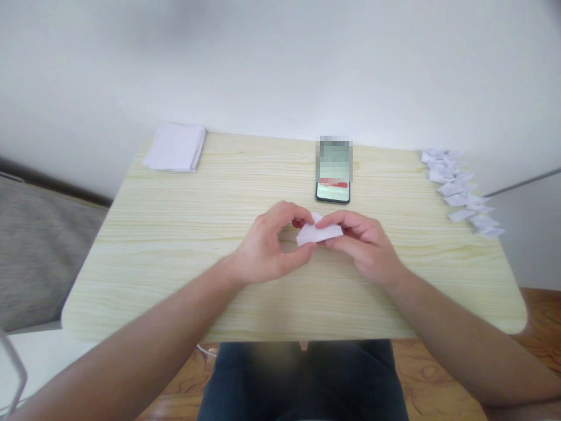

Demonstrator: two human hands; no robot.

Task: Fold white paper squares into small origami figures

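Note:
A small piece of folded white paper is held between both hands over the middle of the table. My left hand pinches its left side, thumb at the near edge and fingers at the far edge. From the right, my right hand grips the other side with thumb and fingers. The paper has a flat near face and a raised point at the back. Fingertips hide parts of its edges. Just beyond the hands lies a phone with its screen lit and partly pixelated.
A stack of white paper sheets lies at the table's back left. Several folded white paper pieces form a row along the right edge. The pale wooden table meets a white wall behind.

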